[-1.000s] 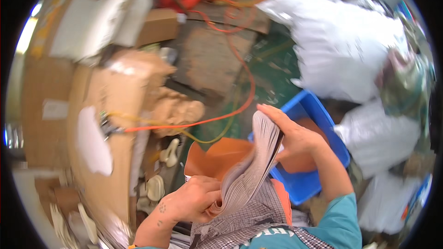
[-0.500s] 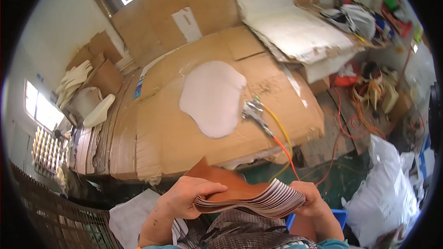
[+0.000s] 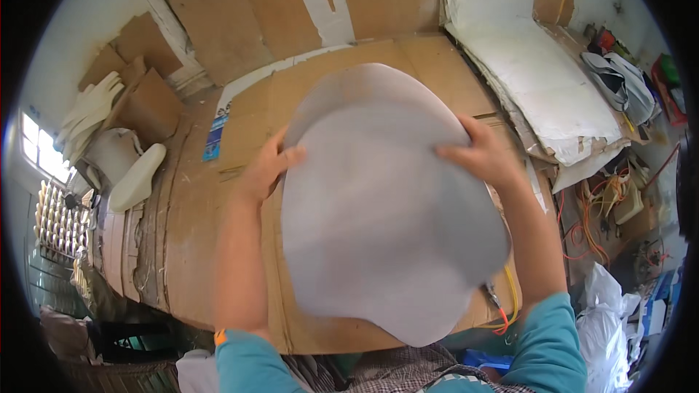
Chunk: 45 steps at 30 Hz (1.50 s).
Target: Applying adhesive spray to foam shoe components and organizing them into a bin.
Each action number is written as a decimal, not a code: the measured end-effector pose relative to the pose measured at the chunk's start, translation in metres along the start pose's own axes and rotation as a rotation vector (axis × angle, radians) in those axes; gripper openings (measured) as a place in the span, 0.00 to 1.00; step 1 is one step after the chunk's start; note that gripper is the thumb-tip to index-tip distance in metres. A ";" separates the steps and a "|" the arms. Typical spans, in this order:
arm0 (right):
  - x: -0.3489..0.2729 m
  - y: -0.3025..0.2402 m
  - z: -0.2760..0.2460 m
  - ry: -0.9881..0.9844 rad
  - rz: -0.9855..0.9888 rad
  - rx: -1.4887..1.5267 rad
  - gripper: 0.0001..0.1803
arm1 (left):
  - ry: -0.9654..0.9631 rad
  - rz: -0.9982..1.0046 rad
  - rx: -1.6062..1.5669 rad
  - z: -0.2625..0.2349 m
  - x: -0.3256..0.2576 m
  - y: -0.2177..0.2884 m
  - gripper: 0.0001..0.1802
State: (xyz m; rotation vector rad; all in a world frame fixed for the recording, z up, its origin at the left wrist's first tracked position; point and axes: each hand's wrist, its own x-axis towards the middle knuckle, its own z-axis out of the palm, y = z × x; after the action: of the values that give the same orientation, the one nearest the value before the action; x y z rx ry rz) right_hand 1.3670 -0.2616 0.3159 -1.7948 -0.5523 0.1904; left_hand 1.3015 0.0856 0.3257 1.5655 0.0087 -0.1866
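Note:
A wide leather piece [image 3: 371, 211], pale grey face up and blurred, spans the space between my hands above the cardboard-covered table [image 3: 196, 233]. At its left edge my left hand [image 3: 269, 167] grips with the thumb on top. Opposite, my right hand [image 3: 484, 149] pinches the other edge, thumb on top and fingers underneath. Beyond its far side shows another curved pale band [image 3: 371, 84]; whether that is a separate piece or the same one bent, I cannot tell. How many layers I hold is hidden. By my right forearm a spray gun [image 3: 493, 295] is mostly covered.
Yellow and red hoses [image 3: 502, 320] run off the table's near right edge. White sheets [image 3: 510, 65] lie on a raised stack at right. Cream moulded pieces [image 3: 138, 178] and a cardboard box [image 3: 149, 105] stand at left. A white plastic bag [image 3: 608, 327] sits at lower right.
Both hands have moved forward over the table from near my lap. The brown-faced leather stack no longer shows its brown side or layered edges; a pale face is up now.

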 end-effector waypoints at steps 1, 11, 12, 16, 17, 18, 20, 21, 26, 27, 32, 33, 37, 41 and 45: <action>0.033 0.026 0.006 0.038 0.122 0.007 0.28 | -0.005 -0.076 -0.152 -0.030 0.035 -0.045 0.37; 0.084 0.249 0.007 0.140 0.429 -0.463 0.45 | 0.297 -0.299 0.126 -0.060 0.114 -0.215 0.29; 0.088 0.238 0.011 0.139 0.601 -0.253 0.44 | 0.322 -0.204 0.333 -0.069 0.113 -0.218 0.28; 0.062 0.225 0.006 0.099 0.586 -0.655 0.37 | 0.296 -0.018 0.102 -0.055 0.106 -0.217 0.27; 0.056 0.216 0.010 0.097 0.635 -0.638 0.35 | 0.271 -0.187 0.017 -0.065 0.102 -0.216 0.26; 0.051 0.211 0.013 0.094 0.684 -0.620 0.32 | 0.245 -0.357 -0.066 -0.073 0.099 -0.214 0.26; 0.036 0.217 0.007 0.116 0.702 -0.540 0.31 | 0.192 -0.411 0.132 -0.078 0.105 -0.208 0.27; 0.029 0.222 0.006 0.133 0.702 -0.453 0.29 | 0.149 -0.452 0.338 -0.077 0.107 -0.206 0.27; 0.018 0.233 0.007 0.399 0.677 0.115 0.24 | 0.217 -0.208 0.061 -0.048 0.088 -0.195 0.28; 0.013 0.231 0.005 0.454 0.755 0.284 0.24 | 0.240 -0.152 -0.055 -0.038 0.083 -0.192 0.28; -0.001 0.227 0.014 0.427 0.655 0.185 0.30 | 0.283 -0.343 0.088 -0.037 0.077 -0.212 0.31; -0.004 0.217 0.025 0.427 0.693 0.155 0.32 | 0.243 -0.311 0.206 -0.039 0.071 -0.213 0.33; -0.052 0.219 0.034 0.410 0.704 -0.057 0.35 | 0.239 -0.034 0.137 -0.017 0.066 -0.210 0.32; -0.054 0.210 0.052 0.523 0.746 0.163 0.34 | 0.278 -0.308 0.195 -0.033 0.053 -0.216 0.26; -0.058 0.214 0.054 0.648 0.632 -0.043 0.32 | 0.239 -0.204 0.237 -0.006 0.045 -0.206 0.22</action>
State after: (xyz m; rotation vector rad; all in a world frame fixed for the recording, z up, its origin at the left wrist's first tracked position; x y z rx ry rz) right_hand 1.3525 -0.2843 0.0894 -1.8902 0.4807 0.0156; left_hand 1.3212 0.0878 0.1162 1.8154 0.3456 -0.1641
